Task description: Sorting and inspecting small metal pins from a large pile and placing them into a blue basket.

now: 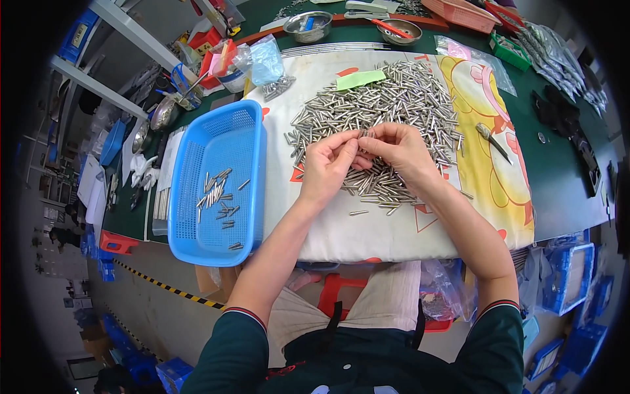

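Note:
A wide pile of small metal pins [407, 98] covers the middle of a printed cloth [367, 240]. Over the near side of that pile, my left hand [328, 161] and my right hand [401, 150] meet, fingertips pinched close together. Small metal pins seem to be between the fingers of my right hand; the left fingertips press against the same spot, and what they hold is hidden. Left of my left forearm stands a blue perforated plastic basket [252, 151] with a scatter of pins on its bottom. A green paper slip [361, 79] lies on top of the pile.
A pen-like tool [493, 142] lies on the cloth's yellow right side. At the back stand two metal bowls [308, 27], one holding a red-handled item, and a pink basket [462, 13]. A bagged bundle [267, 60] sits behind the blue basket. Dark straps [577, 134] lie far right.

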`<state>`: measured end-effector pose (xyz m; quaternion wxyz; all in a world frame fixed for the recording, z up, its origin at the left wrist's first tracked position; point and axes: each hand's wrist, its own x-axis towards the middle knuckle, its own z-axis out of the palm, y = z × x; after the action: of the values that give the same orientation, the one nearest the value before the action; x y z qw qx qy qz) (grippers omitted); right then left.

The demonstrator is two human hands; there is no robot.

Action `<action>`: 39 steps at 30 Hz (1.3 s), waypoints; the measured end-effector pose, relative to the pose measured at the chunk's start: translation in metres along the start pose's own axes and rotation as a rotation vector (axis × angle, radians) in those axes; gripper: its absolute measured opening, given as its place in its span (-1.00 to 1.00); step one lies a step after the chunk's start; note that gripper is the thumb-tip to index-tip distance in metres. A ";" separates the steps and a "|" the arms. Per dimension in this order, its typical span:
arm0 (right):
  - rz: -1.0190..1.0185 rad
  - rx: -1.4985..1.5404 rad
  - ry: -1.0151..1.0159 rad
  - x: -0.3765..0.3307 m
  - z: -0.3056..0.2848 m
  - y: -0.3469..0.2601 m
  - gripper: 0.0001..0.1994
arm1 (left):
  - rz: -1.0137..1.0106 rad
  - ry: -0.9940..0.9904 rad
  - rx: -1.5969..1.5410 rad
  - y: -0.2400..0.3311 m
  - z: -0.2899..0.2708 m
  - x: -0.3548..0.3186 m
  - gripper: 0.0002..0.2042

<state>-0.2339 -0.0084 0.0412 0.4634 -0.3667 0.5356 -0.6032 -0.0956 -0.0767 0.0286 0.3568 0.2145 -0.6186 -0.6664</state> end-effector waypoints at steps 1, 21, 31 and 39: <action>0.000 -0.001 0.001 0.001 -0.001 0.001 -0.88 | 0.008 -0.002 0.026 -0.001 0.000 0.000 -0.77; -0.161 -0.134 0.028 0.001 -0.002 0.001 -0.86 | 0.040 0.058 0.080 -0.002 0.000 0.001 -0.75; -0.264 -0.274 0.077 -0.002 0.002 0.000 -0.83 | 0.132 0.120 0.160 -0.009 0.002 0.000 -0.83; -0.198 -0.251 0.049 0.001 -0.002 -0.004 -0.86 | 0.129 0.081 0.251 -0.005 0.001 -0.001 -0.84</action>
<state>-0.2368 -0.0090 0.0446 0.3388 -0.4582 0.5791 -0.5830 -0.0964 -0.0751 0.0241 0.3941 0.2439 -0.6947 -0.5501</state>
